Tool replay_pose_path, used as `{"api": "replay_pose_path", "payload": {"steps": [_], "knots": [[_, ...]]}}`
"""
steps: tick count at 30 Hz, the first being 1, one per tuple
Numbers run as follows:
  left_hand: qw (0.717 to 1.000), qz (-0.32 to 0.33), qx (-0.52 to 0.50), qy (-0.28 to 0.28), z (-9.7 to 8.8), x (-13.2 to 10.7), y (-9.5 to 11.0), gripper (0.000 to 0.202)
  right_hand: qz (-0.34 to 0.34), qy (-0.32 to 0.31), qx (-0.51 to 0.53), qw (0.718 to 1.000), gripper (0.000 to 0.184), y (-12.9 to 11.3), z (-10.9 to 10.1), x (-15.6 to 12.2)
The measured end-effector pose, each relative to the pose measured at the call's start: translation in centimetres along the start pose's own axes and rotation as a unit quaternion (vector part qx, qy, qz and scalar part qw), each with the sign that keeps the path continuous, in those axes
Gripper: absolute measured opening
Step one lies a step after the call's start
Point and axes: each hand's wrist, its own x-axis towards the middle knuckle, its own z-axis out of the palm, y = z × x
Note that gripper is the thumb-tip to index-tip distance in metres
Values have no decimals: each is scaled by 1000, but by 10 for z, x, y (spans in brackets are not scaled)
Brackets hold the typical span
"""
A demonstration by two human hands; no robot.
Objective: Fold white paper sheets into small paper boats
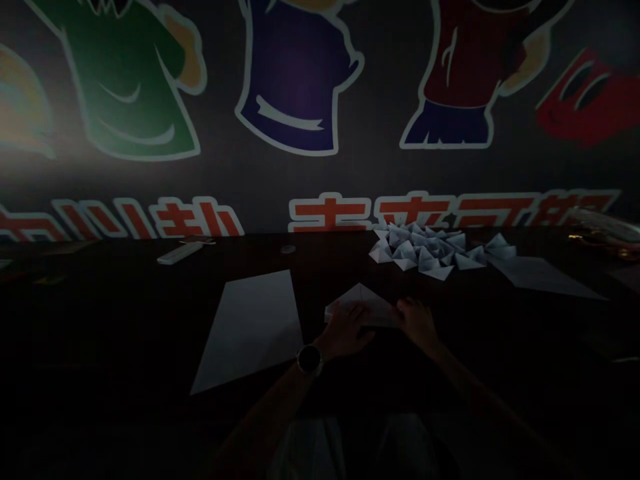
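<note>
A folded white paper triangle (361, 309) lies on the dark table (125, 320) just in front of me. My left hand (345, 331), with a black round watch (309, 359) on its wrist, rests on the triangle's left part. My right hand (417, 323) meets the triangle's right end, with its fingertips at the paper's edge. The dim light hides the finer details of the fingers and folds.
A flat white paper sheet (249, 330) lies to the left of my hands. Ahead is a heap of several folded paper pieces (420, 251), with another sheet (543, 277) to its right. A white remote-like bar (180, 253) lies far left, before a cartoon-painted wall (300, 80).
</note>
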Motion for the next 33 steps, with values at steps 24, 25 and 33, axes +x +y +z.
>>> {"api": "replay_pose_path", "payload": {"steps": [24, 25, 33], "knots": [[999, 25, 23, -13, 0, -1, -3, 54, -238, 15, 159, 958, 63, -48, -2, -35], [999, 23, 25, -8, 1, -1, -3, 53, -236, -4, 169, 957, 64, -47, 2, -38], [1000, 8, 8, 11, 7, 1, -4, 53, -188, 9, 152, 970, 66, -7, 2, -53]]}}
